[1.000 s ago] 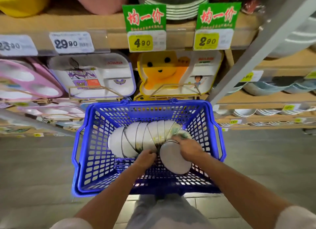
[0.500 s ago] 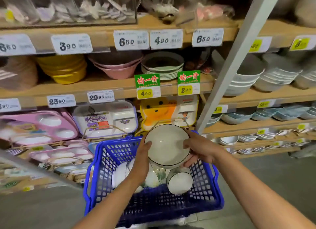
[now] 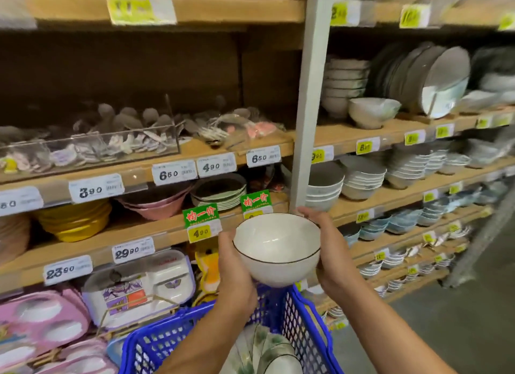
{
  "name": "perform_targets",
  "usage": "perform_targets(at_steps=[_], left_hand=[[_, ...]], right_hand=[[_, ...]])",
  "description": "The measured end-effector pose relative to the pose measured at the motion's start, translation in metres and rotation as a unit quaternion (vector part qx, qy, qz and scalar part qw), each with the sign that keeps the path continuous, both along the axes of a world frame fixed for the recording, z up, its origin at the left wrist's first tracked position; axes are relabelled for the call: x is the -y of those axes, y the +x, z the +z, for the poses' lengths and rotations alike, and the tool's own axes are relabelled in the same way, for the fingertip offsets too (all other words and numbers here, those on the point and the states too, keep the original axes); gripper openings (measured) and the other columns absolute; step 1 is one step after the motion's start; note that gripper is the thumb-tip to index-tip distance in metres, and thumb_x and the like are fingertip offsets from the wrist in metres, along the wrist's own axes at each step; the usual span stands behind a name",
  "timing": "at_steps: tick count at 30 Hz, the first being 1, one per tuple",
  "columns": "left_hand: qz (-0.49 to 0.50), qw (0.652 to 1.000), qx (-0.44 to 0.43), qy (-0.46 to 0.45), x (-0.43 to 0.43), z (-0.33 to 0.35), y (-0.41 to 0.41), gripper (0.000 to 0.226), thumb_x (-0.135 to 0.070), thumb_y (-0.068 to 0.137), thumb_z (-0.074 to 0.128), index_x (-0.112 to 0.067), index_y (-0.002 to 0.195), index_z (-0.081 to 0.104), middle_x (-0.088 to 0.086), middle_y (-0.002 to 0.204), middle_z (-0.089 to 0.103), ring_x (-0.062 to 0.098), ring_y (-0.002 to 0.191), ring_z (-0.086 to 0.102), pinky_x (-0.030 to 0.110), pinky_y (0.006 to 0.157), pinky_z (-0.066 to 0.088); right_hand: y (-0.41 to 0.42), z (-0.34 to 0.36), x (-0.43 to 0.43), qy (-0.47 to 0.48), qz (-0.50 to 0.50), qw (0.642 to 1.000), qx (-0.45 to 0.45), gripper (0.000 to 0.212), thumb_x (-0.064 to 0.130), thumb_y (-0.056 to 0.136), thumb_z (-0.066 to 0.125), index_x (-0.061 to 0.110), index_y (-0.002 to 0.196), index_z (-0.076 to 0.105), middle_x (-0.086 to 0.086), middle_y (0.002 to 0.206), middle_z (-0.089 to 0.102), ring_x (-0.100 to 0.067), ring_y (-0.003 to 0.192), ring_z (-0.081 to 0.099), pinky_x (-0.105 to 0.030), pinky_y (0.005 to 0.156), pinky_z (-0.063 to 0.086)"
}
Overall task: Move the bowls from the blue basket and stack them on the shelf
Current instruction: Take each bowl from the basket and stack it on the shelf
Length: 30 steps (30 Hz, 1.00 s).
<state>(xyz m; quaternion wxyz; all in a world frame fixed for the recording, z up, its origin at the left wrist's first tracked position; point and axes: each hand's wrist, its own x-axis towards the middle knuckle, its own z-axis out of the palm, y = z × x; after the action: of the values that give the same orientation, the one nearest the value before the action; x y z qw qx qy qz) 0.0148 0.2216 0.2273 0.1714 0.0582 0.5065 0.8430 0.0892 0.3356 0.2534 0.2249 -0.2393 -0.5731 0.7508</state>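
Observation:
I hold a white bowl [image 3: 276,245] with a thin dark rim above the blue basket [image 3: 303,332]. My left hand [image 3: 234,276] cups its left side and underside. My right hand [image 3: 326,251] grips its right side, fingers curled over the far rim. More white bowls [image 3: 264,351] with a green pattern lie in the basket below, partly hidden by my arms. The wooden shelf [image 3: 362,139] to the right of the grey upright post [image 3: 312,94] carries stacks of bowls and plates.
Shelves to the left hold yellow bowls [image 3: 75,220], pink bowls [image 3: 156,206], green-rimmed plates [image 3: 220,192] and a clear bin of spoons [image 3: 92,147]. Pink and white divided trays [image 3: 139,287] stand low left. Grey floor lies at the right.
Both hands lifted a bowl out of the basket and raised it to shelf height. My view tilted upward, showing higher shelves.

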Motion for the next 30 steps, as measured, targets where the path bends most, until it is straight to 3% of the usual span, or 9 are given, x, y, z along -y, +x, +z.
perform_targets(at_steps=[2, 7, 13, 19, 25, 30], left_hand=[[-0.015, 1.0, -0.006, 0.002, -0.022, 0.012, 0.009, 0.042, -0.033, 0.099, 0.03, -0.024, 0.072, 0.061, -0.005, 0.066, 0.071, 0.01, 0.058, 0.066, 0.021, 0.046, 0.046], [-0.046, 0.999, -0.018, 0.023, -0.084, 0.04, 0.042, 0.04, -0.033, 0.095, 0.033, -0.022, 0.079, 0.068, 0.002, 0.075, 0.074, 0.015, 0.065, 0.069, 0.022, 0.051, 0.05], [-0.065, 0.997, -0.023, 0.025, -0.166, 0.062, 0.093, 0.035, -0.031, 0.093, 0.038, -0.021, 0.099, 0.071, 0.002, 0.091, 0.076, 0.019, 0.078, 0.072, 0.03, 0.064, 0.052], [-0.077, 0.996, -0.035, 0.018, -0.23, 0.078, 0.135, 0.043, -0.034, 0.093, 0.035, -0.031, 0.086, 0.077, -0.001, 0.093, 0.077, 0.019, 0.084, 0.071, 0.034, 0.067, 0.052], [-0.082, 0.996, -0.028, 0.014, -0.279, 0.094, 0.145, 0.039, -0.036, 0.091, 0.037, -0.026, 0.09, 0.074, 0.001, 0.088, 0.077, 0.016, 0.071, 0.072, 0.023, 0.047, 0.053], [-0.08, 0.996, -0.048, 0.009, -0.315, 0.097, 0.135, 0.045, -0.034, 0.094, 0.036, -0.024, 0.076, 0.077, 0.002, 0.087, 0.077, 0.013, 0.069, 0.073, 0.03, 0.062, 0.051]], right_hand=[[0.01, 0.006, -0.014, -0.045, -0.036, 0.997, -0.054, 0.039, 0.028, 0.093, 0.046, 0.019, 0.07, 0.076, 0.001, 0.071, 0.073, -0.008, 0.061, 0.068, -0.019, 0.049, 0.051], [0.046, 0.023, -0.062, -0.093, -0.128, 0.983, -0.095, 0.037, 0.034, 0.087, 0.047, 0.01, 0.1, 0.072, -0.01, 0.092, 0.076, -0.022, 0.074, 0.071, -0.028, 0.054, 0.052], [0.102, 0.039, -0.145, -0.084, -0.133, 0.98, -0.119, 0.034, 0.036, 0.087, 0.045, 0.014, 0.092, 0.071, -0.005, 0.084, 0.076, -0.02, 0.068, 0.072, -0.029, 0.052, 0.053], [0.14, 0.056, -0.216, -0.073, -0.141, 0.979, -0.129, 0.033, 0.032, 0.089, 0.048, 0.013, 0.101, 0.071, -0.007, 0.095, 0.075, -0.023, 0.083, 0.071, -0.032, 0.066, 0.052], [0.15, 0.065, -0.267, -0.083, -0.15, 0.977, -0.131, 0.031, 0.031, 0.095, 0.044, 0.019, 0.105, 0.07, -0.003, 0.092, 0.076, -0.021, 0.081, 0.072, -0.03, 0.058, 0.054], [0.142, 0.07, -0.299, -0.1, -0.147, 0.975, -0.132, 0.03, 0.029, 0.093, 0.046, 0.019, 0.108, 0.07, -0.002, 0.088, 0.076, -0.023, 0.082, 0.071, -0.03, 0.061, 0.053]])
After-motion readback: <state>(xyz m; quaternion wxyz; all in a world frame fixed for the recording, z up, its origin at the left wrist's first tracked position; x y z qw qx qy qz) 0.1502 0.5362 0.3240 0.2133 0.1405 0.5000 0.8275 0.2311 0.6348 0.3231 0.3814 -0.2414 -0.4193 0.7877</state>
